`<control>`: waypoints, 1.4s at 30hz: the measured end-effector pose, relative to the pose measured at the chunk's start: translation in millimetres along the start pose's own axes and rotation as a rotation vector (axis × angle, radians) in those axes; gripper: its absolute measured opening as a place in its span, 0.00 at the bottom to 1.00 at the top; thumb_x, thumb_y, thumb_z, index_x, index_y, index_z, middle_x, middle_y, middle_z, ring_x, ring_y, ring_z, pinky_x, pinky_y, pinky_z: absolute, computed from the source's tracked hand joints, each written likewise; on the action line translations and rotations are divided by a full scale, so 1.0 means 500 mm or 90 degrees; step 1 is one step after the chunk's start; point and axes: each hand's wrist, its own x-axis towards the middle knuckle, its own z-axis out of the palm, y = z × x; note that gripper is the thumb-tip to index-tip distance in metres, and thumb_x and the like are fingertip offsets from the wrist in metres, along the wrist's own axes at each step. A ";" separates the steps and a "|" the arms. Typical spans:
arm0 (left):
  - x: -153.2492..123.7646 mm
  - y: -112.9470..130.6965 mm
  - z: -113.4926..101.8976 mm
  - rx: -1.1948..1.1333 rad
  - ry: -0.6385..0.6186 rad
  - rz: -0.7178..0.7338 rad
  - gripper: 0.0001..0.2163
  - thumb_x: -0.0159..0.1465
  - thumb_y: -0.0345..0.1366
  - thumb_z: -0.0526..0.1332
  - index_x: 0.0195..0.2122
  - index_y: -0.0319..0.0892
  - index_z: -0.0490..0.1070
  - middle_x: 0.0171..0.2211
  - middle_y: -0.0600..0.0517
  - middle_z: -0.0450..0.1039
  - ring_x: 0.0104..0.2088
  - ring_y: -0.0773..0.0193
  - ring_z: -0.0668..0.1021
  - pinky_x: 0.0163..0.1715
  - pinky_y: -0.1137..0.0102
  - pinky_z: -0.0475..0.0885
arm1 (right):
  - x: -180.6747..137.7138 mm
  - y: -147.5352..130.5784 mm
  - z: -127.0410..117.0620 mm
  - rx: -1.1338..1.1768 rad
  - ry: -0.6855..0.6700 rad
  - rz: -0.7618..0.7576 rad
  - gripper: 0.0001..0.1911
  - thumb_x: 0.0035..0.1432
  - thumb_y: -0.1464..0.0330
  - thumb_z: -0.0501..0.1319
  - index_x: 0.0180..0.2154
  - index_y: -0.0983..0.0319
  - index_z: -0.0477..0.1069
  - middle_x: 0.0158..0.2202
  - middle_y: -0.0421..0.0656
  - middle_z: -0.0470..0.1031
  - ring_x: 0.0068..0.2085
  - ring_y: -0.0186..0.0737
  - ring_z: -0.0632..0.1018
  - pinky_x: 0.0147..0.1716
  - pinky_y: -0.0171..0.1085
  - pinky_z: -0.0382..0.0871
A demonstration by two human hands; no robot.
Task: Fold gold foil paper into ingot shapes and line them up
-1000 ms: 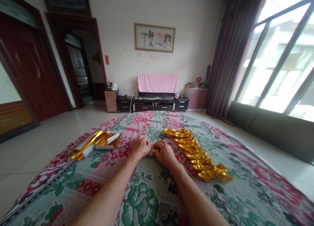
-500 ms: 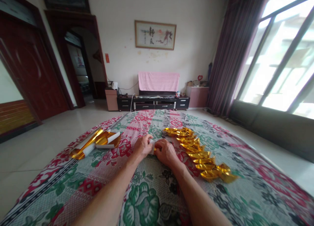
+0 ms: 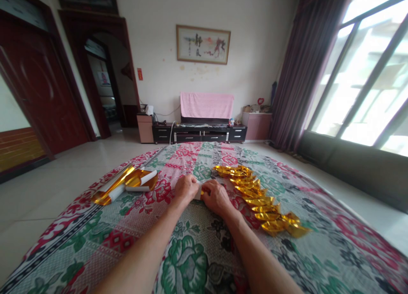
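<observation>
A small piece of gold foil paper (image 3: pixel 198 192), white side showing with a bit of gold at its right, lies between my hands over the patterned cloth. My left hand (image 3: pixel 186 187) pinches its left edge with fingers curled together. On the other edge, my right hand (image 3: pixel 216 195) is closed with bent fingers gripping the paper; the fingertips are partly hidden. To the right runs a row of folded gold paper ingots (image 3: pixel 250 187), several of them overlapping. Curled sheets of gold foil paper (image 3: pixel 140 181) with white backs lie at the left.
A floral cloth (image 3: pixel 185 260) covers the round table. Beyond it stand a low black TV cabinet (image 3: pixel 200 134) and a television under a pink cloth (image 3: pixel 207 105). A purple curtain (image 3: pixel 291 73) and a window are on the right, a dark red door (image 3: pixel 41 81) on the left.
Both hands stay in nearly the same place on the paper. My left fingers have closed up slightly and a bit more of the white paper shows. The view has shifted slightly.
</observation>
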 end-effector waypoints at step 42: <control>-0.012 -0.027 0.005 0.092 0.006 0.311 0.10 0.57 0.31 0.53 0.32 0.44 0.75 0.31 0.50 0.71 0.37 0.63 0.70 0.39 0.71 0.65 | 0.005 -0.005 -0.004 -0.017 -0.010 -0.007 0.10 0.45 0.77 0.53 0.28 0.61 0.69 0.29 0.42 0.69 0.37 0.36 0.68 0.36 0.31 0.60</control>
